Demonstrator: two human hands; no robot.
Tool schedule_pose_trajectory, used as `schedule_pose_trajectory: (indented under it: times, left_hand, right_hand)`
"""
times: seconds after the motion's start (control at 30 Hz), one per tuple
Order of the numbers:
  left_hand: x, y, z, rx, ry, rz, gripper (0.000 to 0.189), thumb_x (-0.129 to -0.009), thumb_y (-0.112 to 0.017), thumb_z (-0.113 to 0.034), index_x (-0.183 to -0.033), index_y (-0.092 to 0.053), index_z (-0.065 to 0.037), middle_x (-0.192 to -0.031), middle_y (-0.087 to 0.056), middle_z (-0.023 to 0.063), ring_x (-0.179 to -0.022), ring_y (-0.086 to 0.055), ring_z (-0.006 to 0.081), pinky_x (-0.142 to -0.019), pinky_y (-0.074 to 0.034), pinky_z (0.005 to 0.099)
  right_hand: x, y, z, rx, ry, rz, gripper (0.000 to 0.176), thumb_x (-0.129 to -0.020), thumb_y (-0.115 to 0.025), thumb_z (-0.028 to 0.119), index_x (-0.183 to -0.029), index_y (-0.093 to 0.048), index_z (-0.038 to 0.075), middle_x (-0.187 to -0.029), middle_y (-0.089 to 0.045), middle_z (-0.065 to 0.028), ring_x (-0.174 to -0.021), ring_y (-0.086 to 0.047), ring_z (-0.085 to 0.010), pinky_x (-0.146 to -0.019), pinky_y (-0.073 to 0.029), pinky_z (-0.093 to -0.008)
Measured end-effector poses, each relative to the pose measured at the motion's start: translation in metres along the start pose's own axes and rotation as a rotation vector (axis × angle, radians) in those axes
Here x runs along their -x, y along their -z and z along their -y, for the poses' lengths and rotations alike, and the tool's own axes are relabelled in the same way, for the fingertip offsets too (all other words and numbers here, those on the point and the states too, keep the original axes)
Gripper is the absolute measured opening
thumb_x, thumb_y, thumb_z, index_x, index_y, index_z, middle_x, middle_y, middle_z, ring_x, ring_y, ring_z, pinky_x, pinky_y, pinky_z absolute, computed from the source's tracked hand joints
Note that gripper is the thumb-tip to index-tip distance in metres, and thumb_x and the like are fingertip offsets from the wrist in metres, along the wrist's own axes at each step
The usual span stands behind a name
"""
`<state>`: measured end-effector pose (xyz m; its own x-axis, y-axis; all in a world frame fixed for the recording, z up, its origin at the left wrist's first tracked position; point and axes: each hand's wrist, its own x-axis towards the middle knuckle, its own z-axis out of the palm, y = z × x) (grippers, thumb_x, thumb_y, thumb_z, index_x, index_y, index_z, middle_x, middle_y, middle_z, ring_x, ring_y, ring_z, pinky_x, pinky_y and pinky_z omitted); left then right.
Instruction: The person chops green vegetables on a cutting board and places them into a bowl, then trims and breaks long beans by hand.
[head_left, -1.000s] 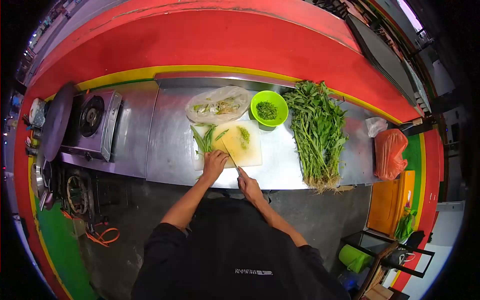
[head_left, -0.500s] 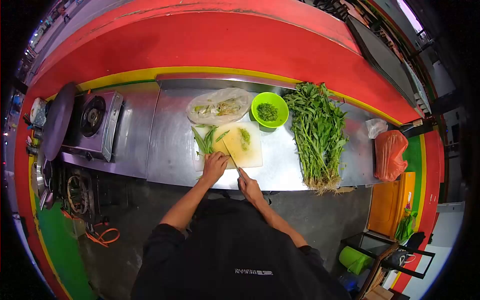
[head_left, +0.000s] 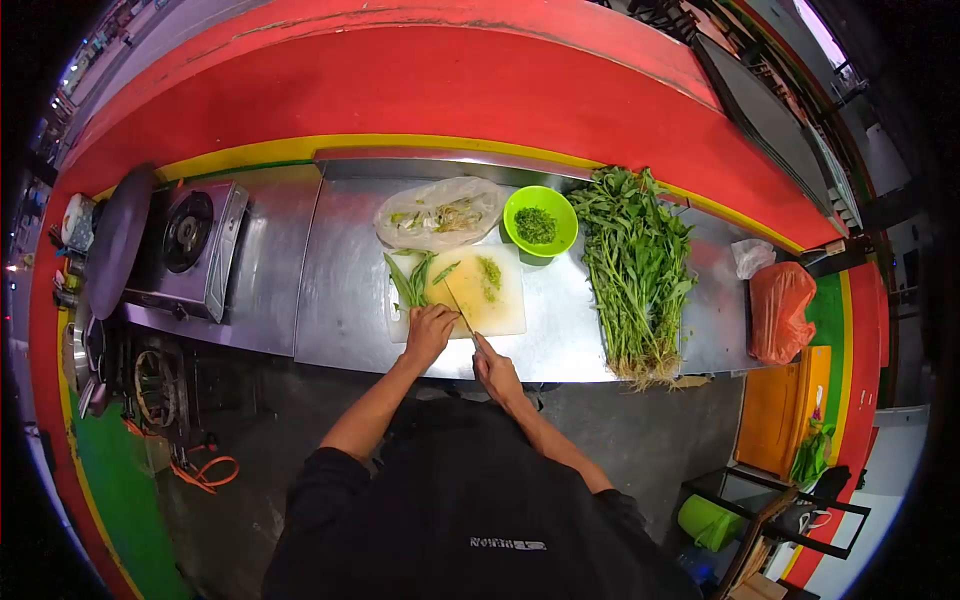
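My right hand point(head_left: 497, 372) is wrapped round the handle of a knife point(head_left: 460, 305), whose blade lies slantwise over the cutting board point(head_left: 510, 318). At the board's lower left, my left hand point(head_left: 430, 334) has its fingers curled on the lower part of some green onions point(head_left: 409, 284), close to the blade. Their long leaves stick out above that hand. A small heap of chopped green onion point(head_left: 489, 278) lies on the board's right half. Behind the board stands a bright green bowl point(head_left: 569, 222) with finely chopped greens in it.
A clear plastic bag point(head_left: 428, 232) of trimmings lies behind the board. To the right is a big bunch of rooted leafy greens point(head_left: 638, 270), then a red plastic bag point(head_left: 781, 313). A gas stove point(head_left: 190, 250) stands left. A red wall point(head_left: 450, 85) bounds the steel counter point(head_left: 335, 290).
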<state>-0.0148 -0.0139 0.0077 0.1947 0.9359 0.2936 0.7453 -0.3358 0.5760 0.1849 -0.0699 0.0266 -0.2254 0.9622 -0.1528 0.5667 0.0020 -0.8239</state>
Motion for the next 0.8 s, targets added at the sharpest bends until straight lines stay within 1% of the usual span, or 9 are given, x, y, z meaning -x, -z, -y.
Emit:
schedule_pose_trajectory:
  times: [0.1, 0.2, 0.27, 0.4, 0.47, 0.7, 0.77, 0.8]
  left_hand:
    - [0.0, 0.0, 0.001, 0.008, 0.003, 0.008, 0.016, -0.09, -0.067, -0.012, -0.103, -0.076, -0.01, -0.099, -0.07, 0.0045, -0.097, -0.063, 0.0244, -0.086, -0.037, 0.0426]
    - [0.0, -0.002, 0.002, 0.004, -0.004, -0.002, 0.016, -0.089, -0.068, -0.012, -0.102, -0.076, -0.01, -0.097, -0.07, 0.0042, -0.097, -0.064, 0.0243, -0.086, -0.037, 0.0427]
    - [0.001, -0.005, 0.005, 0.023, 0.007, -0.011, 0.015, -0.088, -0.069, -0.013, -0.101, -0.076, -0.01, -0.096, -0.07, 0.0037, -0.096, -0.064, 0.0238, -0.086, -0.037, 0.0426]
    - [0.001, -0.005, 0.007, 0.01, -0.009, -0.023, 0.014, -0.088, -0.069, -0.013, -0.099, -0.076, -0.01, -0.096, -0.071, 0.0034, -0.096, -0.064, 0.0236, -0.085, -0.037, 0.0424]
    - [0.0, -0.003, 0.004, 0.03, 0.019, -0.004, 0.012, -0.088, -0.069, -0.014, -0.098, -0.075, -0.01, -0.097, -0.071, 0.0035, -0.096, -0.064, 0.0235, -0.085, -0.038, 0.0422]
    - [0.001, -0.003, 0.001, 0.016, 0.025, -0.008, 0.012, -0.089, -0.069, -0.013, -0.098, -0.075, -0.01, -0.096, -0.069, 0.0033, -0.096, -0.063, 0.0232, -0.086, -0.037, 0.0422]
    - [0.0, -0.005, 0.003, 0.021, 0.017, -0.01, 0.012, -0.089, -0.068, -0.013, -0.099, -0.075, -0.011, -0.095, -0.068, 0.0032, -0.096, -0.062, 0.0232, -0.086, -0.037, 0.0422]
    - [0.0, -0.004, 0.003, 0.02, 0.016, -0.011, 0.012, -0.089, -0.068, -0.013, -0.099, -0.075, -0.011, -0.095, -0.068, 0.0032, -0.096, -0.062, 0.0232, -0.086, -0.037, 0.0422]
  right_hand:
    - [0.001, -0.002, -0.004, 0.031, -0.031, 0.017, 0.047, -0.102, -0.056, 0.018, -0.148, -0.05, 0.011, -0.074, -0.064, -0.0303, -0.071, -0.068, -0.0471, -0.066, -0.052, -0.0486]
    - [-0.003, -0.002, -0.003, 0.057, -0.003, 0.005, 0.049, -0.102, -0.056, 0.018, -0.149, -0.048, 0.013, -0.075, -0.065, -0.0306, -0.073, -0.068, -0.0476, -0.067, -0.052, -0.0499]
    - [-0.006, -0.001, 0.002, 0.081, -0.022, 0.005, 0.047, -0.1, -0.057, 0.019, -0.147, -0.051, 0.014, -0.078, -0.065, -0.0319, -0.076, -0.066, -0.0503, -0.069, -0.05, -0.0562]
    - [-0.007, -0.001, 0.003, 0.046, -0.032, 0.019, 0.047, -0.101, -0.056, 0.019, -0.147, -0.05, 0.014, -0.078, -0.065, -0.0318, -0.076, -0.066, -0.0502, -0.069, -0.051, -0.0556]
    - [-0.003, -0.001, 0.0, -0.014, -0.03, 0.023, 0.05, -0.101, -0.058, 0.016, -0.15, -0.048, 0.013, -0.078, -0.066, -0.0298, -0.074, -0.068, -0.0478, -0.067, -0.052, -0.0501]
    - [0.003, -0.006, -0.007, 0.022, 0.014, -0.013, 0.049, -0.1, -0.059, 0.016, -0.148, -0.05, 0.013, -0.078, -0.066, -0.0297, -0.073, -0.068, -0.047, -0.067, -0.052, -0.0497]
    - [-0.001, -0.006, -0.005, 0.067, -0.01, 0.005, 0.048, -0.101, -0.056, 0.019, -0.148, -0.049, 0.015, -0.079, -0.066, -0.0318, -0.077, -0.066, -0.0503, -0.069, -0.05, -0.0569]
    - [-0.003, -0.005, -0.003, 0.066, -0.009, 0.004, 0.048, -0.101, -0.056, 0.019, -0.148, -0.049, 0.015, -0.079, -0.066, -0.0318, -0.077, -0.066, -0.0503, -0.069, -0.05, -0.0569]
